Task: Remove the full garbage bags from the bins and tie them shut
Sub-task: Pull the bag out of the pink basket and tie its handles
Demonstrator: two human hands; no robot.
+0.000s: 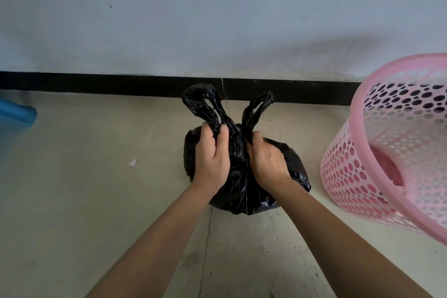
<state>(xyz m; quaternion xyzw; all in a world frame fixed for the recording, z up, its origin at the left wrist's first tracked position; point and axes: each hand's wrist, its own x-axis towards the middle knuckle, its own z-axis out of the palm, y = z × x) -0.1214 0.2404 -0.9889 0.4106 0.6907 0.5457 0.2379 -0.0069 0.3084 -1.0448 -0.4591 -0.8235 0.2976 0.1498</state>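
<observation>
Bag out of the bin, both handle loops gripped for tying.

The black bag [239, 176] sits on the floor just left of the pink bin [396, 152]. The left hand [211, 157] and right hand [266, 159] each have fingers curled tight around one handle loop at its base. The film looks thin, soft, slippery and likely light; grip the bunched loops, not the body.

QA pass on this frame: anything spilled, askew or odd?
A small white scrap lies loose on the floor, left of the black bag. The pink bin tilts. No spill shows.
</observation>
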